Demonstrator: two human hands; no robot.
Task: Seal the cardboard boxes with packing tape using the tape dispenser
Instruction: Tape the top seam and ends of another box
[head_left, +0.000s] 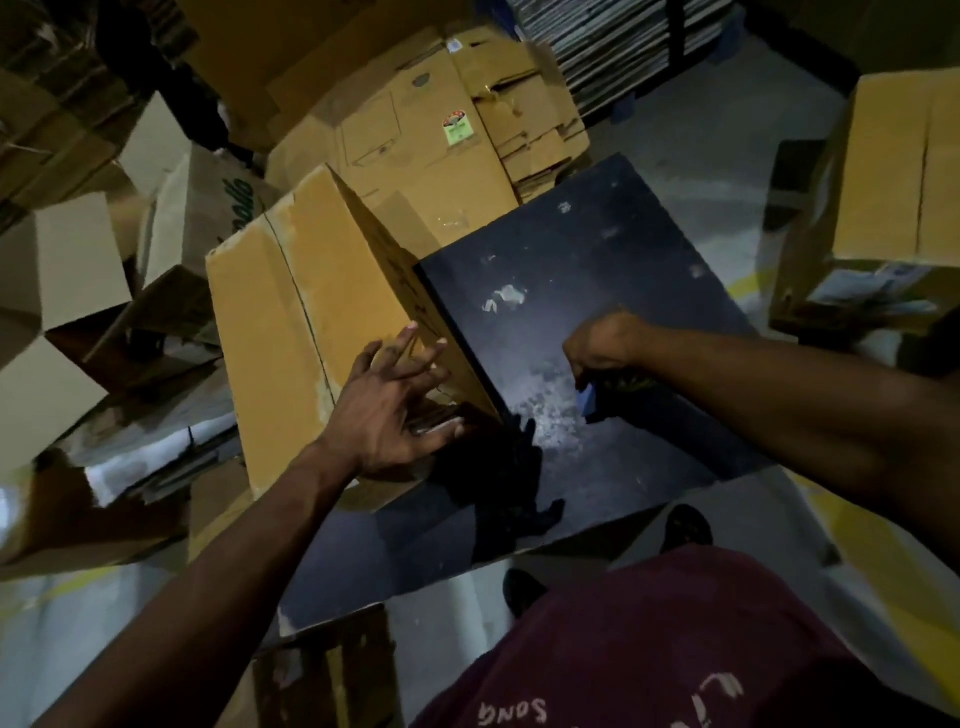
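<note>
left hand (395, 410): fingers spread wide, flat against cardboard box (291, 332)
right hand (602, 345): closed around tape dispenser (589, 400) on black table (597, 249)

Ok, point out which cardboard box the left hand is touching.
The tilted brown box leaning at the dark table's left edge; the left hand presses its near corner. Other boxes lie untouched around.

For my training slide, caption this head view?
Left hand steadies a cardboard box at the dark table; right hand grips a tape dispenser.
</note>
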